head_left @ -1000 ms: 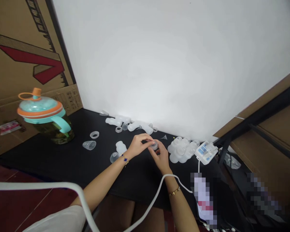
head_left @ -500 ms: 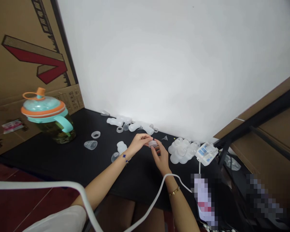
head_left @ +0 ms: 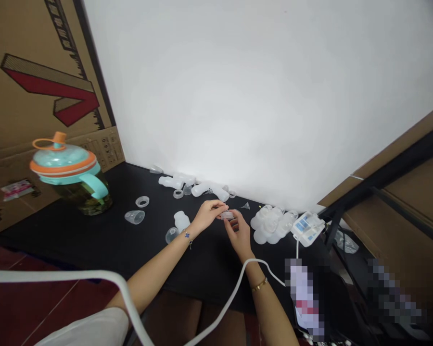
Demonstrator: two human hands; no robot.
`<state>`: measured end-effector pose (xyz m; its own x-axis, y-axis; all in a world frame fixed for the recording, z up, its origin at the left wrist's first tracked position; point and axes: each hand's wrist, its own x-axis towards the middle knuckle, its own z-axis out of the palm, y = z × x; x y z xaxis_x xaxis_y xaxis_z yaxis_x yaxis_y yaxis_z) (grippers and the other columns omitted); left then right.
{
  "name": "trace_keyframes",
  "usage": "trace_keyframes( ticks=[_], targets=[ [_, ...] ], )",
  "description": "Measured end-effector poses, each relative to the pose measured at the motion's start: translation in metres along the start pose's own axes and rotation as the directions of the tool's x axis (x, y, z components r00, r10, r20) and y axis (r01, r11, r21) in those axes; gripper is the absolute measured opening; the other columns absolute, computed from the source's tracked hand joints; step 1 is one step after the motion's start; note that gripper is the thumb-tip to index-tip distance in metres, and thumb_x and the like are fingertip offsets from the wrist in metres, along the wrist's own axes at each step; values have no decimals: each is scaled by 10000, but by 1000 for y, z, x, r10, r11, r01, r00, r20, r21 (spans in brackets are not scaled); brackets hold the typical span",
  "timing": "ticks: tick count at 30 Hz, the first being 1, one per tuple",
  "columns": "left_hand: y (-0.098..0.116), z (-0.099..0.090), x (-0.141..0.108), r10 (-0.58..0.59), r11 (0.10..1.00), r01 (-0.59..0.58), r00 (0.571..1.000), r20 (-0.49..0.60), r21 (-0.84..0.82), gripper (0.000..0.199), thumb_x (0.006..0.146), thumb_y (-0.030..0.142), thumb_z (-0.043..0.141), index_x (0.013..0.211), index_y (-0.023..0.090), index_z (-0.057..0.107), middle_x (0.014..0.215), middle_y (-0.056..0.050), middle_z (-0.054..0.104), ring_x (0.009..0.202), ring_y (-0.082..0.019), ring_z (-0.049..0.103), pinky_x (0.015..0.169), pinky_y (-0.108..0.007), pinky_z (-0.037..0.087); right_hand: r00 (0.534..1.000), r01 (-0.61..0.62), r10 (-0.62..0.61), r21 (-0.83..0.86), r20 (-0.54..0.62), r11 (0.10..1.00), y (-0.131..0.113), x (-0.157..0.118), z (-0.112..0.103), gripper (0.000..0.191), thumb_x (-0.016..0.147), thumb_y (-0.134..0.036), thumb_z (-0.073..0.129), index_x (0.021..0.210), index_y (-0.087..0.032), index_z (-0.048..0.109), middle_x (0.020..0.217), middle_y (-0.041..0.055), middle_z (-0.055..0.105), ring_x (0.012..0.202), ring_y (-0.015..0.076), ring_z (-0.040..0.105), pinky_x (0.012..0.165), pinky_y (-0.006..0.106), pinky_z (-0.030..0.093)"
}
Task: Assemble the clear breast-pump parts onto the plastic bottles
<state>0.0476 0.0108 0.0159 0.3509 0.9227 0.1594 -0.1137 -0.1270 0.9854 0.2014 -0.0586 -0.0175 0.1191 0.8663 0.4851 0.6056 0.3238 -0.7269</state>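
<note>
A translucent screw ring (head_left: 227, 215) sits between my two hands over the black tabletop. My left hand (head_left: 210, 215) pinches at its left edge; whether a small clear piece is in those fingers too, I cannot make out. Curled round the ring's right side are the fingers of my right hand (head_left: 240, 231). Left of my hands lie a small white bottle (head_left: 182, 220) and a clear dome cap (head_left: 171, 235). Another ring (head_left: 142, 201) and a clear cap (head_left: 134, 217) rest farther left. A clear nipple (head_left: 246, 206) lies just beyond my right hand.
White bottles (head_left: 171, 182) and clear parts line the wall. A cluster of white bottles (head_left: 272, 225) stands right, beside a white power strip (head_left: 308, 228). A large teal-lidded jug (head_left: 70, 173) is at left. A white cable (head_left: 234, 293) crosses in front of my arms.
The ring has tilted flatter and shifted slightly left between my fingers. My left wrist has turned a little. The things on the table stay put.
</note>
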Motion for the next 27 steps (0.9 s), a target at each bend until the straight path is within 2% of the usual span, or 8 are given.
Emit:
trace_keyframes(
  ticks=[4, 7, 14, 19, 23, 27],
  targets=[
    [-1, 1, 1, -78, 993, 79, 997, 11, -87, 425, 725, 532, 805, 854, 134, 735, 737, -23, 679, 648, -154, 633, 602, -269, 566, 998, -44, 45, -14, 36, 999, -1, -3, 3, 603, 882, -426, 681, 1417, -188, 535, 875, 31, 702, 653, 155, 635, 592, 272, 542],
    [-2, 2, 1, -131, 981, 136, 991, 40, -136, 439, 711, 535, 819, 854, 132, 718, 722, -19, 678, 636, -152, 638, 612, -276, 566, 998, -50, 51, -27, 34, 998, 0, -4, 6, 653, 873, -438, 699, 1450, -191, 518, 769, -2, 661, 600, 151, 605, 590, 278, 538],
    [-3, 3, 0, -115, 985, 122, 991, 64, -121, 415, 735, 530, 802, 822, 135, 711, 716, -14, 657, 659, -140, 621, 620, -248, 537, 999, -11, 7, 90, 44, 996, -7, -1, 1, 507, 912, -395, 651, 1381, -213, 584, 1017, 65, 727, 697, 157, 641, 587, 263, 547],
    [-5, 3, 1, -102, 988, 107, 994, 50, -115, 414, 744, 536, 786, 824, 135, 719, 738, -24, 665, 701, -155, 630, 645, -256, 543, 998, 30, -35, 126, 42, 992, -7, 0, -2, 395, 976, -355, 538, 1334, -204, 611, 1103, 86, 729, 725, 156, 658, 592, 258, 553],
    [-8, 3, 2, -80, 990, 85, 996, 49, -113, 390, 752, 516, 783, 822, 137, 724, 746, -31, 680, 710, -157, 635, 656, -258, 541, 999, 41, -42, 101, 6, 994, -2, 0, 0, 345, 970, -340, 536, 1269, -197, 633, 1070, 83, 738, 704, 155, 657, 585, 254, 544],
    [-7, 4, 1, -72, 991, 76, 996, 43, -108, 391, 746, 518, 783, 816, 138, 717, 729, -24, 670, 685, -152, 626, 635, -255, 538, 1000, -14, 16, 123, -17, 992, 1, -1, 2, 323, 941, -341, 575, 1229, -204, 620, 1015, 65, 743, 642, 142, 633, 570, 255, 534]
  ],
)
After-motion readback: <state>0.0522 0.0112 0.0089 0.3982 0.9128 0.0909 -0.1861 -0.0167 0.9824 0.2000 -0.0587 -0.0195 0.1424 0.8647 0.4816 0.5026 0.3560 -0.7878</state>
